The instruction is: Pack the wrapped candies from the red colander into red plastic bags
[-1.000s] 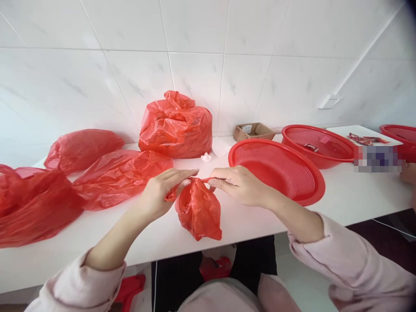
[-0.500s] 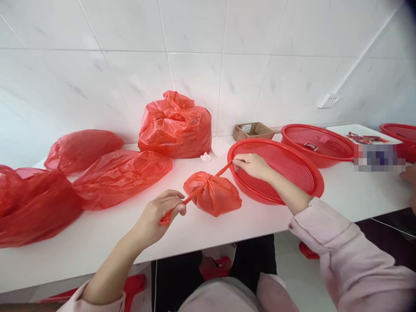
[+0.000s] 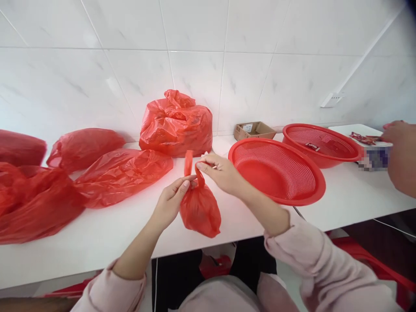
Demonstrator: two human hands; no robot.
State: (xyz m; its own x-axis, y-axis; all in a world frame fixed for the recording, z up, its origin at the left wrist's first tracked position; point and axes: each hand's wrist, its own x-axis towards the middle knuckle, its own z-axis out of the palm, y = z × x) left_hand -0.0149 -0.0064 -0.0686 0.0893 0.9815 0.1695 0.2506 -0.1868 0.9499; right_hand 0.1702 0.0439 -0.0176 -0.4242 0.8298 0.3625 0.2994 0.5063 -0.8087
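Observation:
A small red plastic bag (image 3: pixel 200 212), bulging with contents I cannot make out, hangs or rests at the table's front, its neck gathered at the top. My left hand (image 3: pixel 172 197) pinches the bag's neck on the left, and a flat strip of one handle sticks up above those fingers. My right hand (image 3: pixel 221 171) is closed on the other handle, which curves down to the neck. Just right of my hands stands a red perforated basket (image 3: pixel 266 173) with nothing seen inside it.
Several red plastic bags (image 3: pixel 126 177) lie at the left, with a large full one (image 3: pixel 177 125) by the wall. A cardboard box (image 3: pixel 255 130), a second red basket (image 3: pixel 321 143) and a white lid or tray (image 3: pixel 344 130) stand right. Another person's arm (image 3: pixel 403 160) reaches in there.
My hands have come together and lifted the bag's handles, which were stretched apart sideways. The bag now stands more upright. Another red bag and the co-worker's arm have entered at the sides.

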